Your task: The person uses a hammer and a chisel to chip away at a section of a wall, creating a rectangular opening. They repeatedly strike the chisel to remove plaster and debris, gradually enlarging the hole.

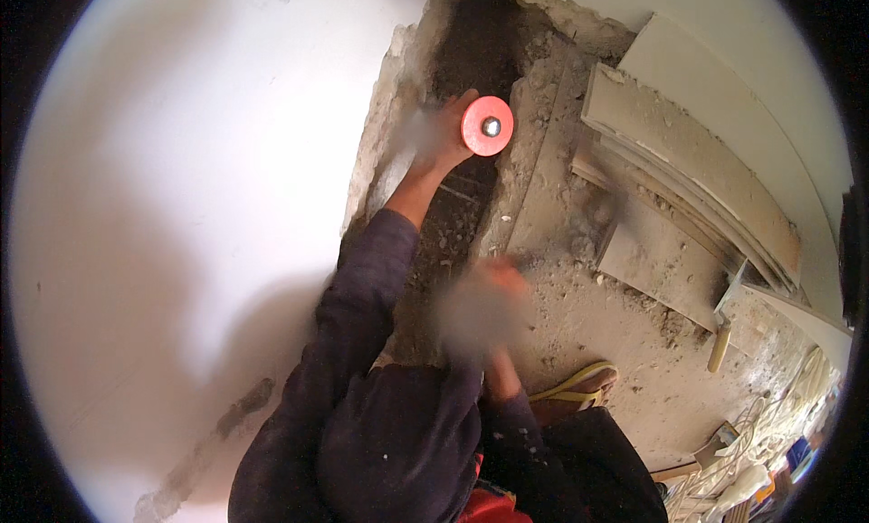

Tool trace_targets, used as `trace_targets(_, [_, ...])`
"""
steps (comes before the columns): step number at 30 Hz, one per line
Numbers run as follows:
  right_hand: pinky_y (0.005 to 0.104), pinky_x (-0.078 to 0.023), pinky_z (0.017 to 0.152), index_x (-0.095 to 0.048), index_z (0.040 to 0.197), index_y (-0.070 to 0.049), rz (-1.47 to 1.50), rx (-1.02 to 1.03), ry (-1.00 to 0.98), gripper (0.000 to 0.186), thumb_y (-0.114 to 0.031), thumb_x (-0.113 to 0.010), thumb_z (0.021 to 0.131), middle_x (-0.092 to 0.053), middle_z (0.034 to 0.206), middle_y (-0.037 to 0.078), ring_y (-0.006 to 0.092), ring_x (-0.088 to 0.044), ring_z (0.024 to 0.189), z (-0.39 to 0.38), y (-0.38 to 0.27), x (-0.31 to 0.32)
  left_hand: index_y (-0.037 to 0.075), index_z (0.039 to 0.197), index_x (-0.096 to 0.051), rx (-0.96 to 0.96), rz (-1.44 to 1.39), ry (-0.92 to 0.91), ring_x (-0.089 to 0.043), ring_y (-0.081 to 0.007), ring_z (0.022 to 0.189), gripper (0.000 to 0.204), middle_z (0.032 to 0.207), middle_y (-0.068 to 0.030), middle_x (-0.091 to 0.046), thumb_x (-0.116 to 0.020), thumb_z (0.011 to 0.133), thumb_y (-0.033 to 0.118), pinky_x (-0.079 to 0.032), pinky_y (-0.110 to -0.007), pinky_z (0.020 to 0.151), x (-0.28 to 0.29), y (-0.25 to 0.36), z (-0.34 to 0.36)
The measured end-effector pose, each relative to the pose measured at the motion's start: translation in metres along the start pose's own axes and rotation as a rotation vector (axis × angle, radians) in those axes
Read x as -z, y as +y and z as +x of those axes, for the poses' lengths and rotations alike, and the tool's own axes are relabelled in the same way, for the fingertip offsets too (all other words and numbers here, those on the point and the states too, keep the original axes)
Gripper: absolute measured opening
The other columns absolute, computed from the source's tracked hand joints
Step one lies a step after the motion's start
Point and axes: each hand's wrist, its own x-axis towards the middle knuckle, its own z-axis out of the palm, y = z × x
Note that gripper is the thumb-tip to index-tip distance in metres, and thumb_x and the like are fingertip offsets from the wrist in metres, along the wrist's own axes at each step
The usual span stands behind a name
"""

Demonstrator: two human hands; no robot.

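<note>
My left hand (445, 129) is closed round a chisel (490, 126), seen end-on, with a round red hand guard and a bare metal striking end. It is held over a dark trench (484, 48) broken into the floor along the white wall; its tip is hidden. Lower down, my right hand (501, 371) is closed on the orange-red grip of a hammer (504, 276). A grey smudge covers much of that hand. The hammer's dark shaft and head are blurred, reaching up and right over the dusty floor, apart from the chisel.
Dusty boards or tiles (688, 152) lean stacked at the right. A trowel (721, 337) lies by them. Rubble (674, 328) is strewn about, and tangled pale cables (769, 442) lie at the lower right. My sandalled foot (584, 385) is beside the trench; the white wall (199, 197) stands left.
</note>
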Motion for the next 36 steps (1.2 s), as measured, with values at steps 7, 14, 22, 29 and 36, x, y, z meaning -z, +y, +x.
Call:
trace_targets(7, [0.0281, -0.04, 0.045, -0.055, 0.069, -0.006, -0.053, -0.067, -0.126, 0.02, -0.021, -0.06, 0.082, -0.051, 0.056, 0.0, 0.0122, -0.045, 0.044, -0.004, -0.06, -0.001, 0.011, 0.11, -0.055, 0.015, -0.044, -0.074, -0.06, -0.0289, 0.093, 0.057, 0.097, -0.0142, -0.062, -0.076, 0.062, 0.035, -0.049, -0.041, 0.075, 0.005, -0.023, -0.005])
trace_targets(14, [0.0336, -0.044, 0.052, -0.056, 0.073, -0.002, -0.054, 0.116, 0.123, 0.017, -0.017, -0.06, 0.079, -0.051, 0.056, 0.002, 0.0152, -0.049, 0.05, -0.001, 0.098, -0.001, 0.007, 0.109, -0.052, -0.068, -0.18, 0.003, -0.056, -0.0262, 0.1, 0.057, 0.105, -0.0098, -0.059, -0.08, 0.063, 0.026, -0.045, -0.035, 0.085, 0.007, -0.001, -0.002])
trace_targets(22, [0.0275, -0.04, 0.051, -0.051, 0.072, -0.008, 0.439, -0.03, -0.055, 0.015, -0.02, -0.057, 0.081, -0.047, 0.059, 0.001, 0.0105, -0.047, 0.055, 0.003, -0.017, 0.043, 0.007, 0.097, -0.053, -0.046, -0.13, -0.04, -0.054, -0.0321, 0.1, 0.045, 0.098, -0.0137, -0.058, -0.078, 0.063, 0.022, -0.046, -0.041, 0.081, 0.007, 0.002, -0.004])
trace_targets(29, [0.0274, -0.04, 0.051, -0.049, 0.07, -0.007, -0.248, -0.14, -0.15, 0.015, -0.015, -0.056, 0.081, -0.046, 0.058, -0.001, 0.0127, -0.045, 0.053, 0.007, -0.017, -0.017, 0.008, 0.105, -0.054, -0.056, -0.19, 0.081, -0.055, -0.0306, 0.102, 0.051, 0.102, -0.0126, -0.059, -0.079, 0.063, 0.021, -0.045, -0.038, 0.087, 0.0, -0.009, -0.009])
trace_targets(36, [0.0265, -0.042, 0.051, -0.051, 0.077, -0.006, 0.308, 0.11, -0.167, 0.021, -0.022, -0.049, 0.089, -0.052, 0.065, 0.001, 0.0105, -0.051, 0.056, -0.007, -0.035, 0.027, 0.009, 0.099, -0.053, -0.067, -0.311, 0.099, -0.055, -0.031, 0.09, 0.044, 0.093, -0.0112, -0.058, -0.078, 0.065, 0.021, -0.046, -0.039, 0.077, 0.015, -0.008, -0.018])
